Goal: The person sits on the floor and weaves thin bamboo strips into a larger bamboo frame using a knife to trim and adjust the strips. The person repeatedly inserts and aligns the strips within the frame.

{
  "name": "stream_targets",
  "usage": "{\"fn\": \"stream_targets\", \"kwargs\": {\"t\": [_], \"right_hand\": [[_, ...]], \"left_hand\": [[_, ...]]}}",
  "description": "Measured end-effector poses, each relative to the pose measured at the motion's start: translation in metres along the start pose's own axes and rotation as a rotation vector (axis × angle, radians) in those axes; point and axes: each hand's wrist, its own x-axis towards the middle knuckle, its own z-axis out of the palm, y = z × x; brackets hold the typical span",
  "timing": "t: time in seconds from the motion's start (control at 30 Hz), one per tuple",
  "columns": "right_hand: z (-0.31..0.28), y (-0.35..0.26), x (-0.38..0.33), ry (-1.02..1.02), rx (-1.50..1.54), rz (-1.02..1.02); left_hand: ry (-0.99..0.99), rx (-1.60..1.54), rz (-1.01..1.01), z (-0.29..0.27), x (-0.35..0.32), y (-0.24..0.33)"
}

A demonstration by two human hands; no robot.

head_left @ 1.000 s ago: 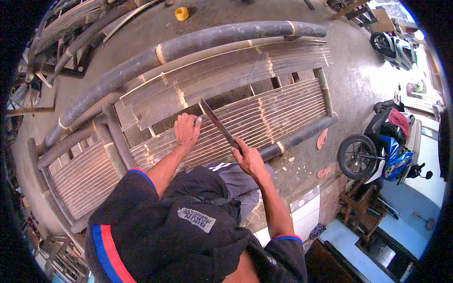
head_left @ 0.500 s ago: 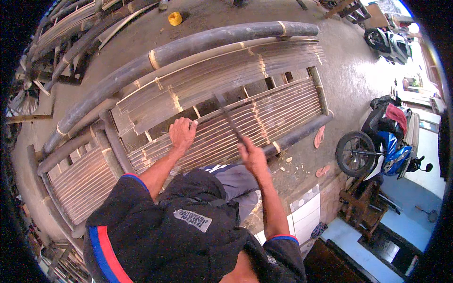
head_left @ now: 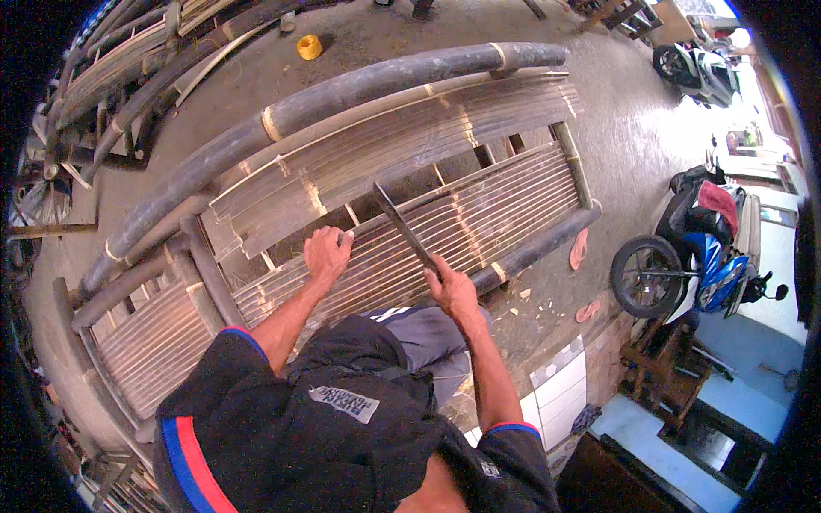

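Observation:
A bamboo bench lies before me, with a thick dark pole (head_left: 351, 104) along its far side and a slatted seat (head_left: 513, 201) on the near side. My right hand (head_left: 453, 286) grips a long dark knife (head_left: 404, 227) by its handle. Its blade slants up and left over the slats, the tip above the gap at the seat's far edge. Left of the blade, my left hand (head_left: 327, 255) has its fingers curled over a bamboo slat at that edge. Across the gap lies a wide panel of flattened bamboo (head_left: 389, 141).
Bamboo furniture and poles (head_left: 137, 81) crowd the far left, with a yellow roll (head_left: 309, 47) on the floor nearby. To the right are pink sandals (head_left: 579, 248), scattered chips (head_left: 534, 303), a blue motorcycle (head_left: 714, 265) and a white one (head_left: 714, 77) farther off.
The knife and my right hand have shifted slightly left, the blade tip nearer to my left hand. My left hand keeps its place on the seat's edge. The view has moved a little.

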Motion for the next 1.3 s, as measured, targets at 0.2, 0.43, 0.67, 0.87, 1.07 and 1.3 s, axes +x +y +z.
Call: {"fn": "stream_targets", "kwargs": {"t": [0.2,0.43,0.67,0.87,1.07,1.3], "right_hand": [[-0.053,0.058,0.038,0.342,-0.152,0.198],[0.022,-0.011,-0.010,0.255,-0.305,-0.151],[0.053,-0.039,-0.028,0.039,0.062,-0.132],[-0.001,0.034,0.015,0.306,-0.084,0.259],[0.050,-0.031,-0.024,0.185,0.085,-0.168],[0.027,0.006,-0.007,0.171,-0.116,0.003]], "left_hand": [[0.110,-0.028,0.032,0.007,-0.004,-0.001],[-0.046,-0.176,-0.047,0.000,-0.001,-0.006],[-0.172,-0.076,-0.065,-0.004,0.000,-0.002],[-0.090,-0.073,-0.055,-0.006,-0.002,0.005],[-0.083,-0.342,-0.132,-0.006,0.004,-0.011],[-0.086,-0.369,-0.185,-0.007,0.000,-0.009]]}}
